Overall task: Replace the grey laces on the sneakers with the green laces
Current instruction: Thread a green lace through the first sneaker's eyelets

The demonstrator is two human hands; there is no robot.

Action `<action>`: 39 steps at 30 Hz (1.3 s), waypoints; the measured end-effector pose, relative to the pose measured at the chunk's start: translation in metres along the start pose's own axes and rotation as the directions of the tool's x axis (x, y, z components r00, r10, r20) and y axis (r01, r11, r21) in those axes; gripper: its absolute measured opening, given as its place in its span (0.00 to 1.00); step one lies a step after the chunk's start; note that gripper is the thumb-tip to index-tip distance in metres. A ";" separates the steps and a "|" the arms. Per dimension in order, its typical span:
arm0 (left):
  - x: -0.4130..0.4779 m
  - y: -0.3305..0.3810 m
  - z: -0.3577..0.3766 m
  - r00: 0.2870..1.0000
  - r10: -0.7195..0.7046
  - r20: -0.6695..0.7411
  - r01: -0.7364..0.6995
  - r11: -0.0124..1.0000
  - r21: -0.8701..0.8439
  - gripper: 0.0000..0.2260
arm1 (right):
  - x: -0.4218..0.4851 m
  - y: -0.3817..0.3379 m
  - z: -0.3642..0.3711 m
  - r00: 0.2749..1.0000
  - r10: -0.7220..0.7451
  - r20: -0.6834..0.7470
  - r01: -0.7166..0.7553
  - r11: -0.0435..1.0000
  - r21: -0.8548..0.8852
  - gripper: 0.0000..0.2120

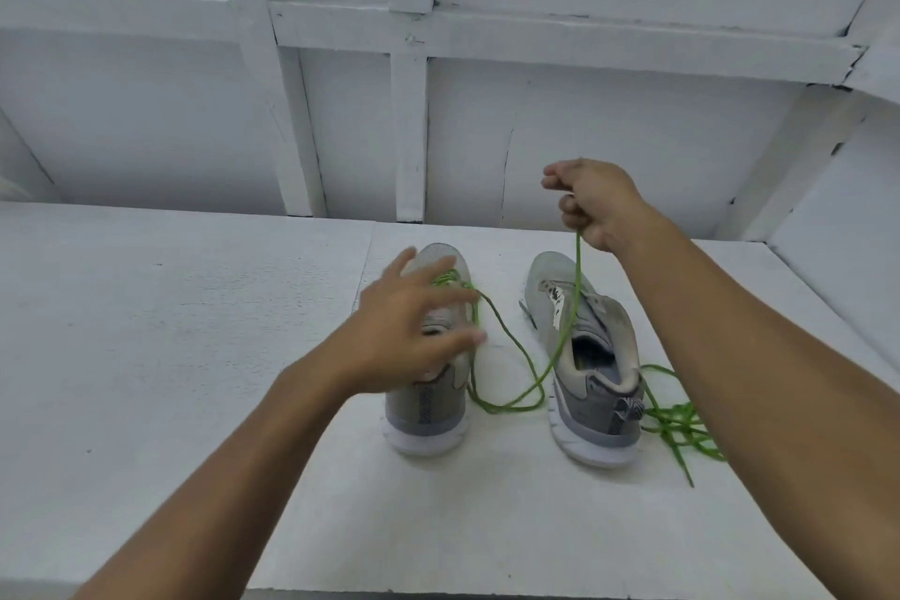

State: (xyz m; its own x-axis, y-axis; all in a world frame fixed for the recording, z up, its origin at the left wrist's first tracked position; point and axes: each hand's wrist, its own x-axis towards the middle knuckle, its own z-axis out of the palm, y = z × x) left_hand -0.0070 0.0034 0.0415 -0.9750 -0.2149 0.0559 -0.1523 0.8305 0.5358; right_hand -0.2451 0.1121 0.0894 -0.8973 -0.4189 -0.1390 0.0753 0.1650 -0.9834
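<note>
Two grey sneakers stand side by side on the white table, heels toward me. The left sneaker (428, 409) has a green lace (511, 346) threaded near its toe; the lace's free length loops down between the shoes and rises to my right hand (594, 205), which grips it, raised above the right sneaker (584, 356). My left hand (414, 336) hovers with spread fingers over the left sneaker's top and hides its eyelets. The right sneaker shows no lace. A second green lace (682, 424) lies tangled beside its heel.
The white table (195, 356) runs wide to the left and toward me, its front edge near the bottom. A white panelled wall (409, 112) with vertical battens stands right behind the shoes, and a slanted white panel closes the right side.
</note>
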 end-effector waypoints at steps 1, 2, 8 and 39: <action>0.004 -0.008 0.000 0.991 -0.064 -0.117 0.059 0.997 -0.045 0.24 | -0.006 0.001 0.005 1.000 -0.016 0.008 0.017 0.996 -0.082 0.09; 0.009 -0.016 0.002 0.963 -0.144 -0.226 0.125 0.987 -0.098 0.21 | -0.011 0.003 0.012 0.999 -0.027 0.024 0.031 0.981 -0.192 0.09; 0.022 -0.042 0.024 0.855 -0.438 -0.277 0.351 0.883 -0.312 0.12 | -0.041 0.025 0.058 0.968 0.011 0.252 0.125 0.847 -0.517 0.19; 0.020 -0.055 0.060 0.688 -0.696 -0.203 0.186 0.440 -0.879 0.11 | -0.070 0.090 0.106 0.755 -0.476 0.451 0.618 0.285 -0.733 0.13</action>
State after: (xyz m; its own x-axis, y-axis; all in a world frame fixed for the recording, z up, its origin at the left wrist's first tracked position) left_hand -0.0283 -0.0153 -0.0375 -0.5325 -0.8305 -0.1637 -0.1065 -0.1261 0.9863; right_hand -0.1297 0.0614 -0.0020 -0.5170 -0.7976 0.3107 -0.8516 0.4427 -0.2805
